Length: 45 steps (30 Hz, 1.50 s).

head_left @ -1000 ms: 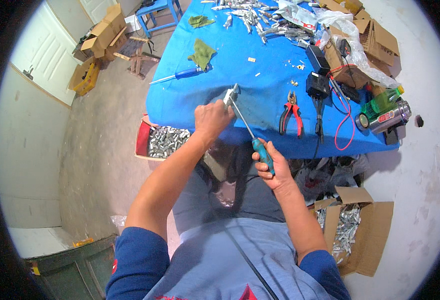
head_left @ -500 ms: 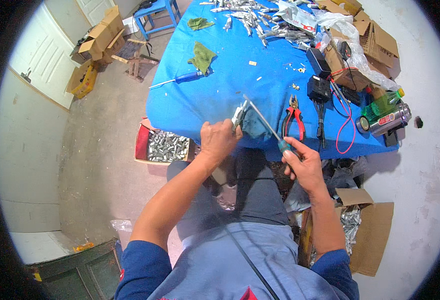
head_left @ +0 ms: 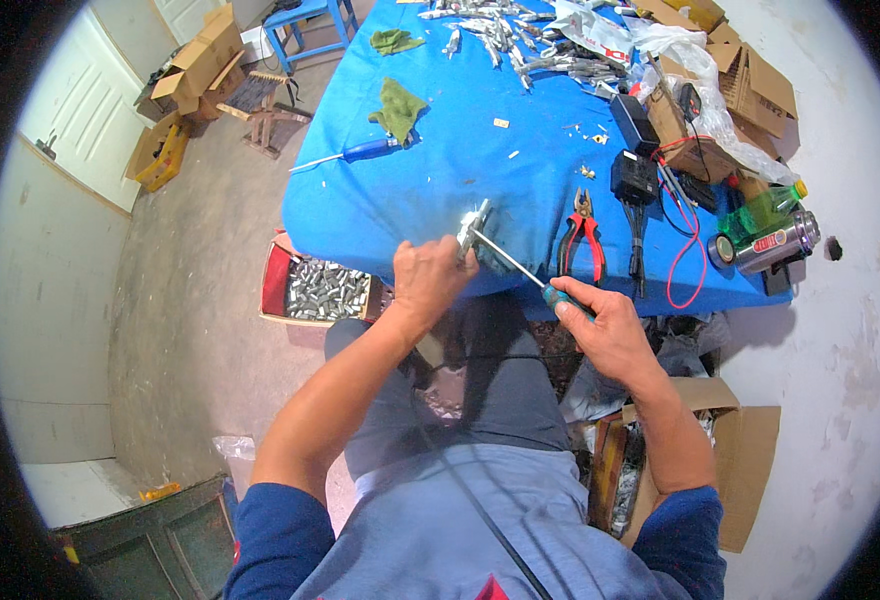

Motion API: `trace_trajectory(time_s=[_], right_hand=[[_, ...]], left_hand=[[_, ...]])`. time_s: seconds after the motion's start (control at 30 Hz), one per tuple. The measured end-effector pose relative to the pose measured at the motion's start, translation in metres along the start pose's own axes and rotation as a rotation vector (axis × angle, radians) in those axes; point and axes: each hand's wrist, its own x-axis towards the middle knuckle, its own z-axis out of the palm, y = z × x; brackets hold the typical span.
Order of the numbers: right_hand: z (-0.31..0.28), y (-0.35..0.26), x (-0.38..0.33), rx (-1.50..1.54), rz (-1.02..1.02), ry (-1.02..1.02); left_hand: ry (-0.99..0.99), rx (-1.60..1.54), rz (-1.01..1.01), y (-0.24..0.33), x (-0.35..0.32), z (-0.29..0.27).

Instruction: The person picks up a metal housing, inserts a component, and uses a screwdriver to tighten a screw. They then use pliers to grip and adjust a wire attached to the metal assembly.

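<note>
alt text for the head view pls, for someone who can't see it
Seen from above, a seated person's left hand holds a small metal part at the edge of a blue table while the right hand drives a screwdriver into it. Red-handled pliers lie beside them.

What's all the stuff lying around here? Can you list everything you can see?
Metal part: one, silver, at the table's near edge, in the left hand.
Screwdriver: one, teal handle, in the right hand, tip at the metal part.
Table: one, blue cover.
Pliers: one pair, red handles, right of the part.
Second screwdriver: one, blue handle, table's left edge.
Rags: two, green, far left of table.
Metal pieces: many, silver, far end.
Black boxes: two, right side, with red wire.
Bottle: one, green, right edge.
Flask: one, steel, beside bottle.
Red box: one, on floor, holds silver parts.
Left hand: one.
Right hand: one.
</note>
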Motion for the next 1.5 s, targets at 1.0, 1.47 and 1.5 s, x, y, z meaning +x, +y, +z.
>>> trace_trajectory(time_s=[1.0,1.47,1.5], right_hand=[[-0.038,0.010,0.053,0.566,0.429,-0.307],[-0.036,0.018,0.042,0.115,0.064,-0.163],[-0.036,0.018,0.041,0.138,0.072,-0.166]], left_hand=[[0.081,-0.036,0.073,-0.037,-0.006,0.064],[-0.012,-0.119,-0.055,-0.026,0.001,0.041],[-0.014,-0.122,-0.048,-0.026,-0.001,0.041]])
